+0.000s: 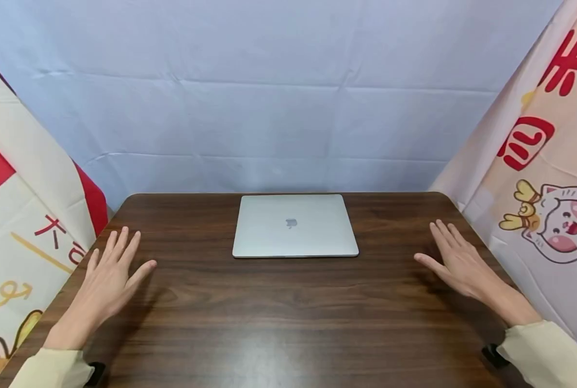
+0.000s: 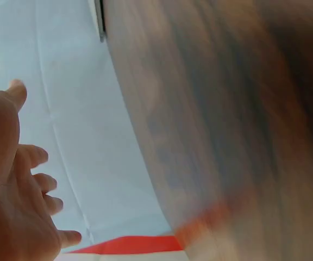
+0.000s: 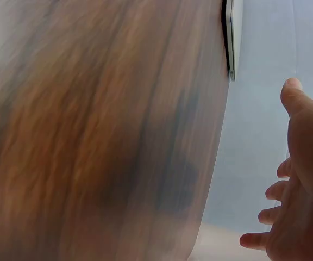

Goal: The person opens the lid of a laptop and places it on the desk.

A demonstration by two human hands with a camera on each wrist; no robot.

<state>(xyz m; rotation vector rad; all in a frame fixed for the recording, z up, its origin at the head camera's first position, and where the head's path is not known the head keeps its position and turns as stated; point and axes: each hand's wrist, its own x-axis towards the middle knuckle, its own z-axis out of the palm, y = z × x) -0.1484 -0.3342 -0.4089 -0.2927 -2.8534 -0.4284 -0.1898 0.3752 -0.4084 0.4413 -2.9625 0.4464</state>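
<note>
Nearest, above opposite sides of the brown bench (image 1: 288, 302): left hand (image 1: 111, 275) and right hand (image 1: 463, 265), both empty and spread wide. Farther, between them at the far edge: closed silver laptop (image 1: 295, 237), lying flat. Behind: pale blue cloth (image 1: 269, 113).

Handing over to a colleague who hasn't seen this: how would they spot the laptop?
Find the dark brown table, backed by a pale blue cloth. Near its far edge, between the left hand and the right hand, lies the closed laptop. It alone is a flat silver rectangle bearing a grey apple logo.
</note>
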